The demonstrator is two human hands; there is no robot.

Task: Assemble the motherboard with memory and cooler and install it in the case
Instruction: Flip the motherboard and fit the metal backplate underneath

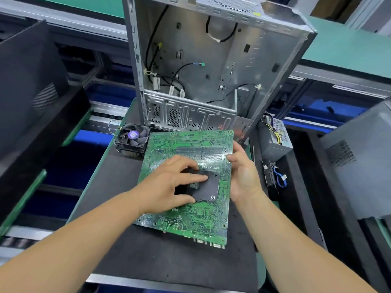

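**Motherboard lies solder-side up on the mat, both hands on it**

The motherboard (186, 187) lies near the centre of the dark work mat (118, 187), its green underside facing up and its port connectors along the 6 o'clock edge. A black backplate (208, 187) sits on that underside. The left hand (169, 185) is spread over the backplate with fingers nearly straight, the fingertips pressing on it rather than curling round it. The right hand (243, 174) grips the board's 3 o'clock edge, fingers wrapped over the rim.

At about 10 o'clock from the board, just beside its corner, the cooler (132, 140) rests on the mat with its fan facing up. At 12 o'clock the open metal case (211, 60) stands tilted, loose black cables hanging inside it. At 3 o'clock, off the mat, sit a grey power supply (275, 136) with yellow and black wires and, nearer, a black part with a blue cable (279, 178). Dark panels (31, 81) lean at 9 o'clock.
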